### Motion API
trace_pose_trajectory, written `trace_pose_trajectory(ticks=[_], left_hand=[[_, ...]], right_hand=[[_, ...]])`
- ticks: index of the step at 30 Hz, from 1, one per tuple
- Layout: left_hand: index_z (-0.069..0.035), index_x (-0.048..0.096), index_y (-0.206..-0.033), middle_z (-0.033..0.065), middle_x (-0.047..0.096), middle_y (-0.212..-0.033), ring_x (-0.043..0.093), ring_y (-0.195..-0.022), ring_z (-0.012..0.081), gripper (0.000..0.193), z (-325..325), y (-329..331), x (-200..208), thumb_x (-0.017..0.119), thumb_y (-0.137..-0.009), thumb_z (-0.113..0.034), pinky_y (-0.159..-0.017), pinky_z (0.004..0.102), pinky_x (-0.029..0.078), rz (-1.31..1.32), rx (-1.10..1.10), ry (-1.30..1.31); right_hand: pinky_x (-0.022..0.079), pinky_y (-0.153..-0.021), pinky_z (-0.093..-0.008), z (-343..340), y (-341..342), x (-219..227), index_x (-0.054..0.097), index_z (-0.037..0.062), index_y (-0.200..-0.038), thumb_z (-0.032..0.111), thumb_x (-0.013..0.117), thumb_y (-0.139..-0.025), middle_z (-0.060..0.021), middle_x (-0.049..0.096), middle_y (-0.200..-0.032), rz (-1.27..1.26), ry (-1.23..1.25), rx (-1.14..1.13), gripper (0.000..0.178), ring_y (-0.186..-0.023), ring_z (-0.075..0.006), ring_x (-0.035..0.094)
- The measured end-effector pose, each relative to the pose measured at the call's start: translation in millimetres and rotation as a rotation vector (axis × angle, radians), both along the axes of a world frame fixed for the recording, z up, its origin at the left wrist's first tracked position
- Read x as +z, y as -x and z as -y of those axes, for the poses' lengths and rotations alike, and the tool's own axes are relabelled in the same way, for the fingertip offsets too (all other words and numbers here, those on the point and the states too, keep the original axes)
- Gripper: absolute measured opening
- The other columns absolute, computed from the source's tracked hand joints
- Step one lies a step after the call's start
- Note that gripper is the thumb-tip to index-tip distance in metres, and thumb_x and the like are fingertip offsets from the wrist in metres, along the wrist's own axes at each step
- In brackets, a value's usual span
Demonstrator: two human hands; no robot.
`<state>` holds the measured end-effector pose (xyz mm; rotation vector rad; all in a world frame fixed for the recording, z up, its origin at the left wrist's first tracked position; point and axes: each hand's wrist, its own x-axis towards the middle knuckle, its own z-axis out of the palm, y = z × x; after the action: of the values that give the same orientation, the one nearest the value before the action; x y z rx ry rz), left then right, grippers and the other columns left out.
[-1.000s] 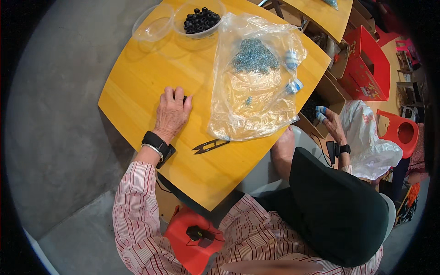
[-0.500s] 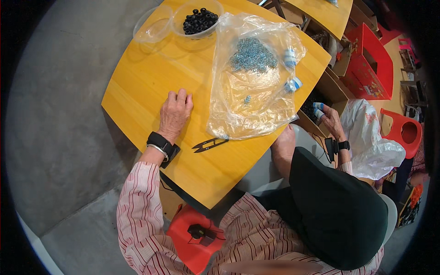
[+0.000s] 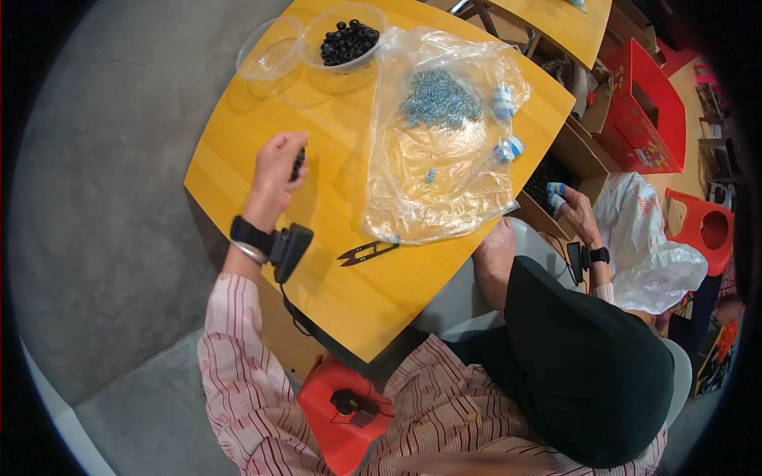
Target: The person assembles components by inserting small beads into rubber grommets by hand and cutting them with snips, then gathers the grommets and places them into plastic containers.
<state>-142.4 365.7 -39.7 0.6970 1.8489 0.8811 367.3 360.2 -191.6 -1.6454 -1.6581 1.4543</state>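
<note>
Above the left part of the yellow table (image 3: 230, 151), my left hand (image 3: 274, 168) is raised and curled round several black beads (image 3: 298, 165). Part of them shows at the edge of the palm. My right hand (image 3: 578, 213) reaches down to a cardboard box (image 3: 586, 151) beside the table, where a dark heap of small black pieces (image 3: 548, 176) lies. Blue-and-white tape wraps two of its fingers, which are stretched out with a small gap between them; their undersides are hidden. Black thread snips (image 3: 367, 254) lie on the table between my arms.
A clear plastic bag (image 3: 440, 206) bears a pile of small blue beads (image 3: 439, 99) and two taped spools (image 3: 509, 148). Behind stand a clear bowl (image 3: 309, 55) of black beads and its lid (image 3: 270, 65). A red box (image 3: 659, 103), white bag (image 3: 635, 278) and red stool (image 3: 698, 226) stand right.
My left hand has lifted off the table and moved left and turned, so that black beads show in it. My right hand has stayed at the box.
</note>
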Motion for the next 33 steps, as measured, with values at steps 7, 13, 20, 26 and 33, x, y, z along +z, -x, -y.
trace_pose_trajectory(ticks=[7,13,20,26,33], left_hand=[[-0.004,0.051,-0.094,0.0089,0.051,-0.081,0.045,-0.053,0.0074,0.020,-63.1,14.0,41.6,0.063,-0.087,-0.018,-0.032,0.0142,0.026,0.639,0.051,-0.061],[0.005,0.048,-0.100,0.0153,0.050,-0.093,0.046,-0.065,0.0109,0.017,-112.7,22.1,52.3,0.054,-0.091,-0.007,-0.038,0.0141,0.034,0.964,-0.007,-0.071],[0.014,0.018,-0.132,0.0331,0.035,-0.129,0.046,-0.114,0.0441,0.054,-146.7,-4.2,47.7,0.041,-0.099,-0.022,-0.094,0.0477,0.048,0.745,0.072,-0.295],[0.012,0.000,-0.138,0.0371,0.016,-0.141,0.023,-0.133,0.0484,0.082,-145.2,4.1,44.0,0.052,-0.095,-0.033,-0.105,0.0539,0.035,0.690,-0.015,-0.314],[0.011,0.021,-0.135,0.0319,0.032,-0.136,0.040,-0.125,0.0426,0.070,-91.5,21.9,78.2,0.057,-0.093,-0.032,-0.104,0.0449,0.041,0.683,-0.152,-0.251]], right_hand=[[0.045,-0.076,-0.0239,-0.6,1.8,0.1,0.058,-0.0046,-0.112,0.010,0.054,-0.092,0.0002,0.061,-0.090,0.008,-0.006,0.005,0.025,-0.082,-0.0082,0.052],[0.045,-0.074,-0.0235,0.6,0.6,-0.7,0.059,-0.0035,-0.111,0.008,0.054,-0.091,0.0008,0.059,-0.088,0.005,-0.013,-0.004,0.024,-0.081,-0.0086,0.051],[0.043,-0.069,-0.0236,5.6,-0.8,4.0,0.059,-0.0028,-0.101,0.008,0.054,-0.091,0.0022,0.055,-0.082,0.018,-0.011,-0.009,0.016,-0.075,-0.0083,0.046],[0.044,-0.070,-0.0242,8.4,-0.7,-1.9,0.059,-0.0028,-0.103,0.009,0.054,-0.091,0.0009,0.058,-0.084,0.039,-0.051,-0.014,0.017,-0.076,-0.0090,0.048],[0.046,-0.072,-0.0250,4.3,0.0,-13.2,0.059,-0.0030,-0.108,0.010,0.054,-0.091,-0.0014,0.060,-0.086,0.071,-0.023,0.063,0.022,-0.078,-0.0108,0.051]])
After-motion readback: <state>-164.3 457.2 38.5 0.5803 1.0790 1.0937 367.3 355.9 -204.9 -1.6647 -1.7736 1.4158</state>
